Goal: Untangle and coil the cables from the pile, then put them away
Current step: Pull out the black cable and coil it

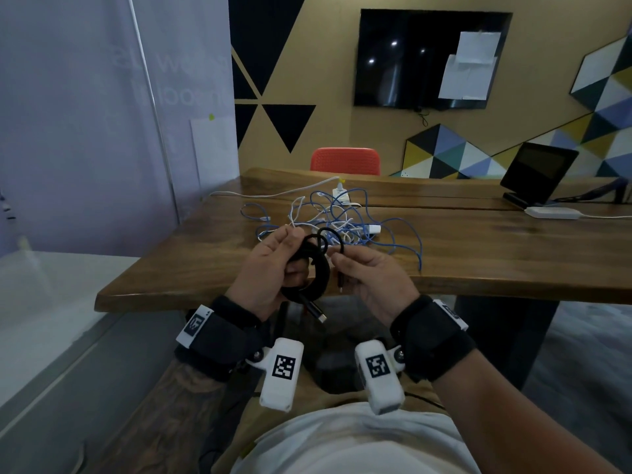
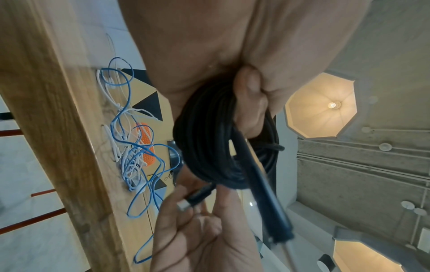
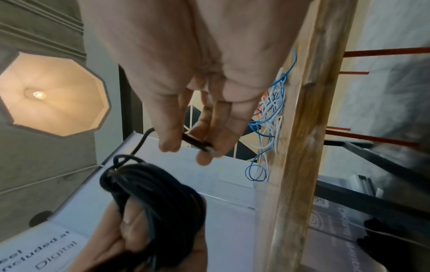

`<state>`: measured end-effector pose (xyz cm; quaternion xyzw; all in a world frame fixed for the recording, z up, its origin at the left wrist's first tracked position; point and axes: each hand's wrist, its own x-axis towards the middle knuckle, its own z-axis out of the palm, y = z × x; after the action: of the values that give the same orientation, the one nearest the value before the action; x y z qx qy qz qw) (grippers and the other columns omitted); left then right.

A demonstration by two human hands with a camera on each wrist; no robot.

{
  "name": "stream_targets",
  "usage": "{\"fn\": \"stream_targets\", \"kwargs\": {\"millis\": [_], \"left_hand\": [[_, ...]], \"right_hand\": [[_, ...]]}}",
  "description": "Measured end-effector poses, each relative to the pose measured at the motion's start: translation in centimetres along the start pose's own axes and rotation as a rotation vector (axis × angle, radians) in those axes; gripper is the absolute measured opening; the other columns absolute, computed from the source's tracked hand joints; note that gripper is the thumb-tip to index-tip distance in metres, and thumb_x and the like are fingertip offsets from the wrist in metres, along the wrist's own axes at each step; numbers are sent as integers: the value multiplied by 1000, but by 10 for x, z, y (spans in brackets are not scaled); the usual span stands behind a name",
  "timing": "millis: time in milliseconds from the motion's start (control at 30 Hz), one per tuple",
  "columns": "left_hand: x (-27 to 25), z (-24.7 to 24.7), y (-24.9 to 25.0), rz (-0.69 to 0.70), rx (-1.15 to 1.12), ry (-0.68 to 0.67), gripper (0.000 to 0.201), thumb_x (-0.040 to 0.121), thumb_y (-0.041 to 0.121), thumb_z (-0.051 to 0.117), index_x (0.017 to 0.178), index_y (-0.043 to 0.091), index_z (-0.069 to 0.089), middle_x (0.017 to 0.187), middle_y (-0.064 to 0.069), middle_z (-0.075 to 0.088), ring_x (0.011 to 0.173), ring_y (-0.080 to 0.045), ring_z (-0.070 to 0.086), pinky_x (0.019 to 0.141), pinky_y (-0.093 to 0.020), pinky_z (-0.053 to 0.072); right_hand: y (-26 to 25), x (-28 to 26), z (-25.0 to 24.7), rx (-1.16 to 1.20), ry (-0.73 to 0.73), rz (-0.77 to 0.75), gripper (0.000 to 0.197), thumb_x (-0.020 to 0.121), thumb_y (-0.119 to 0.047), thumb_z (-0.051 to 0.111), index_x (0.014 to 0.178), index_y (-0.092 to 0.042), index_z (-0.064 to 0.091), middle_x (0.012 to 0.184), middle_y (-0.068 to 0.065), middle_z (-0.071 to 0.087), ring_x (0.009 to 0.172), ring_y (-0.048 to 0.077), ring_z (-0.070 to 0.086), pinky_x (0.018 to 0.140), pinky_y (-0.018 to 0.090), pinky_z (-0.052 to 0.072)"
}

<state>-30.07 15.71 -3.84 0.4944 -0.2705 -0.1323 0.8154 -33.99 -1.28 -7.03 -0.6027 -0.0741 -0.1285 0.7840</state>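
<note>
1. Nearest the body, both hands were raised in front of the near edge of the brown wooden table (image 1: 478, 254), wrists strapped with camera mounts.
2. The left hand (image 1: 270, 268) was clenched round a coiled black round cable (image 1: 313, 268); in the left wrist view the thumb (image 2: 249, 103) pressed the loops against the palm. One black plug end (image 1: 316, 311) hung free below the coil.
3. The right hand (image 1: 369, 271) pinched the cable's other end, a black plug with a metal tip (image 3: 202, 144), between thumb and fingers; a short loose run led from it back to the coil.
4. Judgement: the step in hand was finishing the coil by wrapping or tucking this last tail. To do it well, the left grip should stay firm so the loops do not spring apart; the tail should pass round or through the bundle snugly, without a sharp kink at the plug.
5. Farther off, on the tabletop, lay the tangled pile of thin blue and white cables (image 1: 338, 220), untouched by either hand, with a small white adapter block (image 1: 374, 229) among them.
6. Beyond, a white power strip (image 1: 552, 212) and a dark tilted tablet (image 1: 540, 169) sat at the right; an orange-red plastic chair (image 1: 345, 160) stood behind the table.
7. Judgement: one cable was nearly done; the pile remained, and no storage place was visible.
</note>
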Motion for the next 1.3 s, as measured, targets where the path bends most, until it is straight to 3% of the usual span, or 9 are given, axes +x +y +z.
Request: {"fn": "stream_targets", "kwargs": {"millis": [233, 433, 567, 733, 867, 1100, 1167, 1233, 1300], "left_hand": [[-1, 1, -8, 10, 95, -26, 19, 103, 17, 41, 90, 7, 52, 69, 1, 55, 45, -1, 32, 37, -10, 27], [0, -2, -7, 16, 102, -25, 18, 104, 16, 38, 94, 6, 50, 61, 7, 56, 45, -1, 30, 37, -11, 24], [1, -3, -7, -10, 75, -21, 18, 104, 17, 38, 99, 3, 50, 59, 7, 53, 44, -1, 31, 37, -12, 20], [1, -1, -8, -25, 40, -5, 20, 104, 16, 39, 92, 5, 51, 61, 5, 56, 43, 0, 31, 38, -13, 16], [0, 2, -7, -75, -2, -23, 22, 104, 17, 39, 91, 6, 53, 59, 5, 53, 41, 0, 30, 38, -13, 15], [0, -1, -6, -68, 33, -10, 23, 105, 21, 36, 93, 8, 51, 50, 8, 47, 39, 1, 28, 42, -18, 10], [-1, 1, -7, -59, 56, 17, 23, 104, 21, 37, 92, 9, 53, 51, 8, 48, 38, 0, 32, 40, -14, 16], [0, 2, -9, -46, 59, 74, 22, 103, 20, 41, 92, 9, 56, 59, 4, 59, 44, -3, 49, 40, -14, 37], [1, -2, -11, -22, 59, 128, 18, 102, 21, 46, 93, 11, 58, 75, -2, 65, 59, -10, 60, 50, -22, 52]], "right_hand": [[9, -2, 14, 69, 68, -50, 20, 76, -13, 68, 95, -7, 70, 76, 5, 75, 66, 13, 71, 60, 28, 59], [13, 0, 19, 226, 133, 57, 19, 88, -6, 64, 106, -4, 66, 88, 11, 73, 71, 16, 70, 59, 29, 59], [12, 1, 22, 290, 172, 68, 12, 77, -10, 68, 88, -11, 62, 80, 7, 72, 64, 14, 70, 53, 27, 57], [9, -2, 22, 152, 185, 127, 13, 93, -14, 63, 82, -15, 57, 68, 2, 68, 51, 10, 63, 44, 21, 49], [4, 2, 18, 139, 289, -21, 13, 91, -10, 67, 83, -11, 56, 74, 6, 71, 57, 15, 66, 54, 27, 55], [6, -6, 23, 74, 130, 135, 9, 97, -16, 59, 88, -18, 58, 63, -5, 66, 50, 6, 59, 47, 20, 44], [10, -7, 25, -1, 107, 118, 9, 100, -19, 55, 93, -18, 61, 65, -5, 66, 52, 5, 58, 51, 20, 41], [9, -7, 28, -33, 90, 127, 21, 103, -27, 50, 96, -17, 67, 74, -3, 70, 60, 7, 63, 58, 22, 45], [7, -7, 28, -30, 53, 170, 31, 101, -38, 51, 105, -13, 69, 87, 2, 71, 72, 10, 65, 68, 26, 48]]}}
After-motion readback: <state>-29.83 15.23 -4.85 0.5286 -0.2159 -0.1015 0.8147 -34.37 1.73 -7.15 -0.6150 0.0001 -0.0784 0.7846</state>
